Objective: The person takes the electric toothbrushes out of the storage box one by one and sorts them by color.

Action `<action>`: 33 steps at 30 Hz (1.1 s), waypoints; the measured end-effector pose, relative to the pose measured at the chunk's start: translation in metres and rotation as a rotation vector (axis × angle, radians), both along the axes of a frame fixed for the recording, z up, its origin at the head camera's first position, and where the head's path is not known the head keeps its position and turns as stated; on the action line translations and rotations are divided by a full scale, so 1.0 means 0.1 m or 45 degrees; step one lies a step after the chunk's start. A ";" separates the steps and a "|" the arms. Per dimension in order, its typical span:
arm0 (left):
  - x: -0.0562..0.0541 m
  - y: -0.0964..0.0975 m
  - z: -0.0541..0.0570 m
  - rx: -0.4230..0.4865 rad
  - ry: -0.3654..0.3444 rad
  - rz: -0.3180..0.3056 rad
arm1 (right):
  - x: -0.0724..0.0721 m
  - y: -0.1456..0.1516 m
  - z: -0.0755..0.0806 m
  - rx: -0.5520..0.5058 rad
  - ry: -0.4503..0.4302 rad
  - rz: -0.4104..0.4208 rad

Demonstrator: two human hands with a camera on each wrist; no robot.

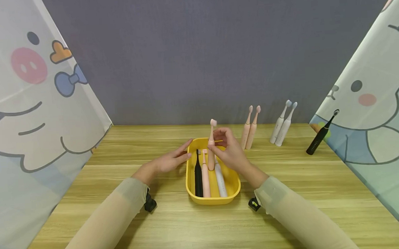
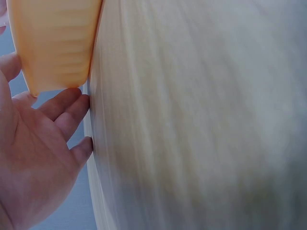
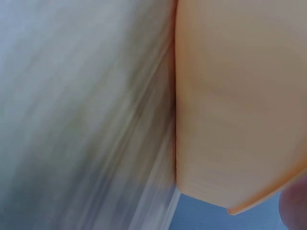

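A yellow tray (image 1: 212,201) stands on the wooden table. In it lie a black electric toothbrush (image 1: 198,179), a pink one (image 1: 206,180) and a white one (image 1: 221,181). Over the tray my right hand (image 1: 234,154) pinches another pink electric toothbrush (image 1: 211,162), its head up and its handle end down inside. My left hand (image 1: 167,162) is at the tray's left side, fingers fairly straight. The left wrist view shows that hand (image 2: 41,148) touching the tray's outer wall (image 2: 62,38). The right wrist view shows the tray's wall (image 3: 230,105) and one fingertip (image 3: 295,206).
Right of the tray, two pink toothbrushes (image 1: 249,133) stand upright side by side. Farther right stand two white ones (image 1: 282,129), then a black one (image 1: 317,141) near the right cartoon panel (image 1: 379,122). A grey wall (image 1: 196,57) closes off the back.
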State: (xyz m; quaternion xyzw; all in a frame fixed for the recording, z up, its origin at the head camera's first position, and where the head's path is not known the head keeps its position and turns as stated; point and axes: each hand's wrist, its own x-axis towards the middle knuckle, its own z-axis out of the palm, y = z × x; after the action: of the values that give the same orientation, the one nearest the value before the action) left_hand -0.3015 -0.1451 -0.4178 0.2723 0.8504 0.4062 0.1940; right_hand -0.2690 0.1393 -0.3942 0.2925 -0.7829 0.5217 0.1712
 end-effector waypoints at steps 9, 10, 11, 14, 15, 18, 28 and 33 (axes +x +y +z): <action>0.00 0.00 0.00 -0.006 -0.012 -0.010 | 0.03 -0.02 -0.01 0.022 -0.113 0.000; -0.01 0.00 0.00 -0.007 -0.012 -0.009 | 0.03 -0.02 -0.01 0.019 -0.125 0.000; -0.01 0.00 0.00 -0.009 -0.012 -0.007 | 0.04 -0.01 -0.01 0.014 -0.140 0.001; -0.02 0.00 -0.01 -0.011 0.000 -0.008 | 0.05 0.00 -0.02 -0.002 -0.176 0.006; -0.02 -0.01 -0.01 -0.007 0.000 -0.010 | 0.06 0.00 -0.02 -0.008 -0.189 0.009; -0.01 -0.01 -0.01 -0.003 0.008 -0.017 | 0.06 0.02 -0.04 -0.014 -0.221 0.019; -0.01 0.00 -0.01 -0.010 0.021 -0.021 | 0.05 0.09 -0.04 0.031 -0.324 0.091; -0.02 0.00 -0.03 -0.008 0.026 -0.024 | 0.04 0.12 -0.04 0.035 -0.356 0.172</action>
State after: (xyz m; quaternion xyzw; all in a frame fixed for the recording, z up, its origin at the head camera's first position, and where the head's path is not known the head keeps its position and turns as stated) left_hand -0.3038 -0.1455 -0.4207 0.2839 0.8510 0.3987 0.1902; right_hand -0.2654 0.1509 -0.3981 0.2715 -0.7847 0.5569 0.0211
